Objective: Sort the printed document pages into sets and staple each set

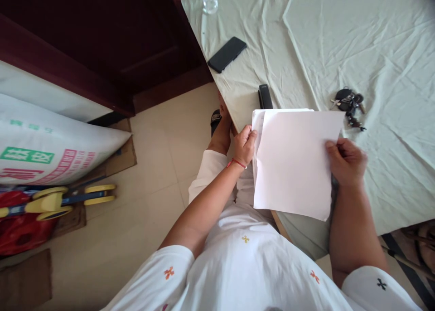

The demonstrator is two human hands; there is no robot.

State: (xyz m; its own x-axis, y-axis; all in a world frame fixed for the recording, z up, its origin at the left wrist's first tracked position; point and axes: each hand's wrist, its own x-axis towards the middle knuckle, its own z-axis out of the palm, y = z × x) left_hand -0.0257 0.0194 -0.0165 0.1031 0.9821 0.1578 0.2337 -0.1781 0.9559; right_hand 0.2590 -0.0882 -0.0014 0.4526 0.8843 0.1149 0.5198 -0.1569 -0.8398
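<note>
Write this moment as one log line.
left hand: holds papers, left edge | right hand: holds right edge | phone, keys: on table

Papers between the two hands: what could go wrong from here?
The top sheet sits askew over the pages beneath, so they may end up out of line. The left hand and right hand grip opposite sides, so an uneven pull might crease or tear something. What looks like a stapler shows right at the far edge of the pages, so a careless sweep could perhaps knock it.
</note>
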